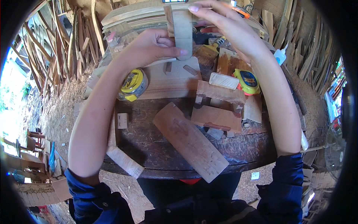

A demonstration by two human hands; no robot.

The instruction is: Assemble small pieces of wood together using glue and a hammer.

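A person in rolled-up dark blue sleeves holds a small pale rectangular wooden block (182,31) upright above the far edge of a dark, worn round wooden table (156,145). The left hand (151,46) is closed on the block's lower part, thumb pressed against its front face; the right hand (223,28) pinches its upper end between fingertips and thumb. Both hands grip the same block, raised clear of the tabletop.

On the table just below the left hand lies a yellow-and-grey tape measure (133,84), touching the left edge of a wide pale flat board (175,80) that carries two small dark wooden offcuts. Toward the table's right side, beside the right forearm, sits a second tape measure, yellow with a blue face (247,81), with a small whitish rectangular block (223,80) just beside it. Nearer the table's middle, a long light-brown plank with one rounded end (190,142) lies slantwise, its lower end reaching over the near rim. A reddish-brown flat board (216,118) rests close to the plank's upper end, among smaller scraps. A white glue bottle (280,56) stands beyond the table's far right edge, near the right wrist. Stacks of thin wooden slats (52,48) lean around the table on a sawdust-strewn floor
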